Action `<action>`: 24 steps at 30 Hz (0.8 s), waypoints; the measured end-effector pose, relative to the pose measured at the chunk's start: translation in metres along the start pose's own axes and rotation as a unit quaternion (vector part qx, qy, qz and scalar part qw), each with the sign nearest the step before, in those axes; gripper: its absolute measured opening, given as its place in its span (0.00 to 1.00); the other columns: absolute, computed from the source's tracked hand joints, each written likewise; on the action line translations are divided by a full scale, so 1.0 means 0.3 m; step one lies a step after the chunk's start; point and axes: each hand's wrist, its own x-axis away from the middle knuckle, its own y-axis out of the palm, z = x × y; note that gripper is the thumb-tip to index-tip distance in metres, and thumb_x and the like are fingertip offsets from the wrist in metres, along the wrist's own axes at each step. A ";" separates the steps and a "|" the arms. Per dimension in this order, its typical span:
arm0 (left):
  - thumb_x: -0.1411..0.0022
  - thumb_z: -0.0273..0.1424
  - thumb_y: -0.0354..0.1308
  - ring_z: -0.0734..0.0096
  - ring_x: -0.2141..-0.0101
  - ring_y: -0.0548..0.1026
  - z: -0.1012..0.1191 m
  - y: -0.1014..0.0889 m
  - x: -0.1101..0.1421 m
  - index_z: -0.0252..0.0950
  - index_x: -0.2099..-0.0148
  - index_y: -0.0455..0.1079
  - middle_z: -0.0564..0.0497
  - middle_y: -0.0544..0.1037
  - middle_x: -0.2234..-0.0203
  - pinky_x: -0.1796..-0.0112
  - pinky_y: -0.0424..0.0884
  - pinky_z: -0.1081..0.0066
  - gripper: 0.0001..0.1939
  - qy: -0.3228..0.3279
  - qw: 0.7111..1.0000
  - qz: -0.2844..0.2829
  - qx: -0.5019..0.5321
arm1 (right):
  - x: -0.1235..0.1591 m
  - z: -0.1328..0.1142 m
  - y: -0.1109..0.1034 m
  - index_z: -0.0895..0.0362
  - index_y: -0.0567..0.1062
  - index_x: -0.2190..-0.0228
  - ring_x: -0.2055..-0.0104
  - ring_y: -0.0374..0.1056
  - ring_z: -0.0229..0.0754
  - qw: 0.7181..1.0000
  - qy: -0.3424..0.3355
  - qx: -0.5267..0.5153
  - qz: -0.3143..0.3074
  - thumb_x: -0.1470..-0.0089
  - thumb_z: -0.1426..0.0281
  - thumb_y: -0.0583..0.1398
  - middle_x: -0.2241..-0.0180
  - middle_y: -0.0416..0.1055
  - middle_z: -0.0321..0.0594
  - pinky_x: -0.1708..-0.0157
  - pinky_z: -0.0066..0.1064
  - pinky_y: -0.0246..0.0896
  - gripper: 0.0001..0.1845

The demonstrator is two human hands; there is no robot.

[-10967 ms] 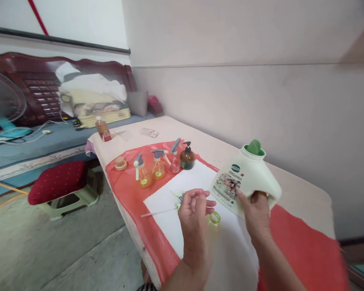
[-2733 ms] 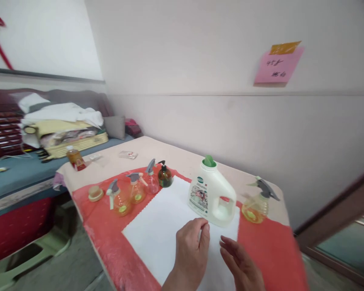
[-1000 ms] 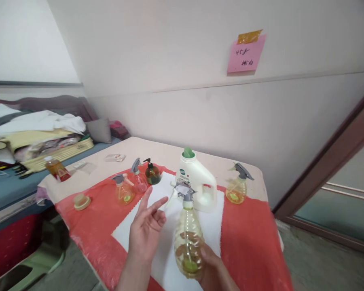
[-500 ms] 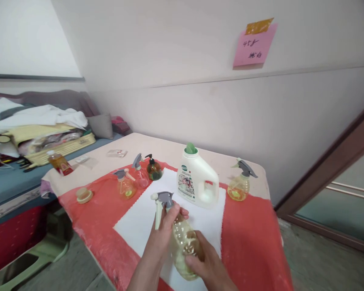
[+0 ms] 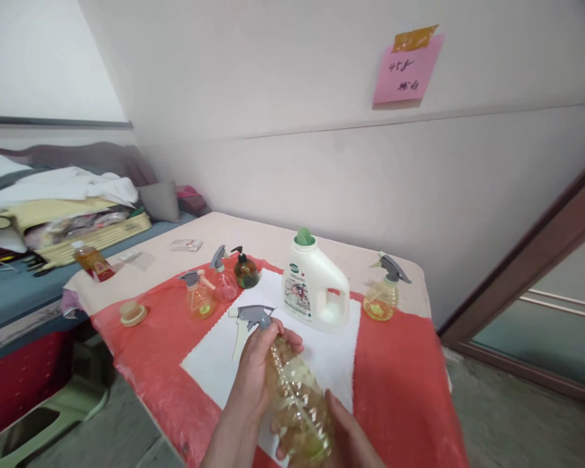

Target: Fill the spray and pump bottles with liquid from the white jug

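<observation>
Both hands hold a clear yellowish spray bottle (image 5: 297, 403) over the white cloth (image 5: 214, 364). My left hand (image 5: 258, 370) is wrapped round its neck, just below the grey trigger head (image 5: 251, 316). My right hand (image 5: 344, 435) cups the bottle's base from below, fingers closed on it. The bottle leans away from me, head pointing up and left. Behind it stands a white detergent jug (image 5: 314, 286) with a green spout.
On the red sheet (image 5: 400, 383) stand another yellow spray bottle (image 5: 383, 292), two small spray bottles (image 5: 197, 296), a dark pump bottle (image 5: 246, 272) and a beige lid (image 5: 131, 314). A small amber bottle (image 5: 90, 261) sits far left. A wall runs behind; a bed lies left.
My left hand has closed round the spray bottle's neck, and the bottle has tilted so the trigger head swings left. The right hand stays under the base.
</observation>
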 end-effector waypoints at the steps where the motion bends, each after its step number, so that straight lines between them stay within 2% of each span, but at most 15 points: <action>1: 0.47 0.41 0.63 0.67 0.71 0.76 -0.002 -0.001 -0.001 0.36 0.66 0.68 0.48 0.78 0.73 0.66 0.69 0.69 0.14 0.002 1.000 0.002 -0.013 | 0.000 0.002 0.007 0.53 0.74 0.57 0.55 0.69 0.53 1.000 -0.007 0.003 -0.002 0.51 0.44 0.56 0.63 0.75 0.46 0.57 0.45 0.63 0.30; 3: 0.48 0.41 0.64 0.67 0.71 0.76 -0.009 -0.004 -0.006 0.35 0.65 0.69 0.48 0.78 0.73 0.65 0.69 0.68 0.15 0.007 0.999 0.031 -0.039 | -0.004 -0.002 0.011 0.54 0.72 0.56 0.57 0.69 0.53 0.997 -0.049 0.052 0.011 0.56 0.46 0.62 0.62 0.74 0.45 0.58 0.44 0.63 0.31; 5: 0.49 0.43 0.65 0.66 0.70 0.76 -0.023 -0.008 -0.014 0.35 0.64 0.70 0.47 0.79 0.71 0.64 0.70 0.67 0.18 0.013 0.994 0.089 -0.059 | -0.013 -0.005 -0.006 0.54 0.70 0.54 0.59 0.69 0.51 0.979 -0.096 0.168 0.066 0.64 0.49 0.67 0.61 0.74 0.44 0.59 0.41 0.63 0.37; 6: 0.50 0.44 0.65 0.66 0.69 0.76 -0.031 -0.010 -0.018 0.35 0.63 0.70 0.47 0.79 0.70 0.63 0.70 0.67 0.19 0.016 0.991 0.117 -0.066 | -0.018 -0.004 -0.021 0.53 0.69 0.52 0.59 0.69 0.50 0.957 -0.113 0.244 0.110 0.66 0.52 0.69 0.60 0.73 0.43 0.59 0.41 0.63 0.39; 8: 0.49 0.46 0.65 0.65 0.66 0.77 -0.046 -0.010 -0.024 0.35 0.62 0.70 0.46 0.79 0.68 0.63 0.70 0.67 0.20 0.020 0.985 0.152 -0.076 | -0.023 0.007 -0.054 0.50 0.66 0.48 0.57 0.68 0.49 0.887 -0.138 0.387 0.212 0.68 0.60 0.71 0.56 0.72 0.42 0.57 0.40 0.62 0.43; 9: 0.49 0.46 0.64 0.64 0.66 0.77 -0.051 -0.009 -0.024 0.35 0.62 0.70 0.46 0.79 0.67 0.63 0.70 0.67 0.20 0.025 0.984 0.158 -0.081 | -0.023 0.012 -0.066 0.49 0.64 0.47 0.56 0.67 0.49 0.854 -0.143 0.433 0.250 0.68 0.62 0.71 0.54 0.71 0.42 0.55 0.40 0.62 0.44; 10: 0.49 0.46 0.64 0.64 0.66 0.77 -0.053 -0.008 -0.023 0.35 0.62 0.70 0.46 0.79 0.67 0.63 0.70 0.67 0.20 0.028 0.983 0.158 -0.088 | -0.022 0.015 -0.072 0.48 0.63 0.46 0.54 0.67 0.50 0.837 -0.148 0.454 0.267 0.68 0.63 0.71 0.52 0.70 0.42 0.54 0.40 0.61 0.46; 11: 0.48 0.46 0.64 0.64 0.66 0.77 -0.052 -0.006 -0.020 0.35 0.62 0.70 0.46 0.79 0.67 0.64 0.70 0.67 0.20 0.028 0.983 0.155 -0.098 | -0.019 0.013 -0.072 0.48 0.63 0.45 0.53 0.66 0.51 0.842 -0.151 0.447 0.261 0.68 0.62 0.71 0.52 0.69 0.42 0.53 0.41 0.61 0.46; 12: 0.48 0.46 0.63 0.64 0.66 0.77 -0.047 -0.003 -0.016 0.35 0.61 0.70 0.46 0.79 0.68 0.65 0.70 0.67 0.20 0.028 0.983 0.148 -0.106 | -0.015 0.005 -0.066 0.49 0.64 0.46 0.53 0.67 0.51 0.864 -0.153 0.417 0.237 0.66 0.59 0.70 0.52 0.70 0.43 0.53 0.41 0.61 0.44; 14: 0.47 0.45 0.63 0.64 0.66 0.76 -0.033 0.003 -0.003 0.36 0.61 0.69 0.47 0.79 0.68 0.66 0.70 0.68 0.19 0.019 0.988 0.113 -0.104 | -0.004 -0.024 -0.038 0.52 0.67 0.49 0.54 0.67 0.51 0.928 -0.135 0.311 0.152 0.59 0.51 0.66 0.54 0.71 0.44 0.53 0.42 0.60 0.36; 16: 0.46 0.43 0.63 0.65 0.67 0.76 -0.020 0.011 0.011 0.36 0.63 0.68 0.48 0.79 0.69 0.67 0.70 0.69 0.16 -0.007 0.997 0.045 -0.066 | 0.009 -0.058 -0.002 0.54 0.71 0.53 0.55 0.68 0.50 0.973 -0.105 0.194 0.070 0.51 0.49 0.60 0.57 0.72 0.45 0.54 0.42 0.59 0.29; 19: 0.45 0.41 0.62 0.66 0.70 0.77 -0.019 0.024 0.024 0.36 0.65 0.68 0.48 0.79 0.71 0.68 0.69 0.70 0.14 -0.042 0.998 -0.042 -0.031 | 0.023 -0.077 0.044 0.55 0.72 0.54 0.57 0.69 0.50 0.994 -0.071 0.084 -0.004 0.51 0.52 0.60 0.59 0.73 0.44 0.57 0.39 0.60 0.27; 21: 0.45 0.42 0.62 0.66 0.71 0.76 -0.029 0.027 0.019 0.35 0.65 0.68 0.47 0.79 0.71 0.69 0.69 0.70 0.15 -0.036 0.997 -0.025 -0.069 | 0.022 -0.068 0.058 0.55 0.71 0.53 0.58 0.69 0.50 0.996 -0.061 0.058 -0.033 0.56 0.53 0.63 0.61 0.73 0.43 0.60 0.37 0.60 0.30; 24: 0.46 0.43 0.63 0.66 0.72 0.76 -0.034 0.011 -0.016 0.33 0.65 0.69 0.46 0.79 0.73 0.67 0.70 0.69 0.17 0.018 0.992 0.074 -0.097 | 0.007 -0.043 0.045 0.55 0.70 0.53 0.61 0.68 0.48 0.994 -0.041 0.092 -0.050 0.62 0.55 0.65 0.64 0.72 0.41 0.63 0.34 0.58 0.34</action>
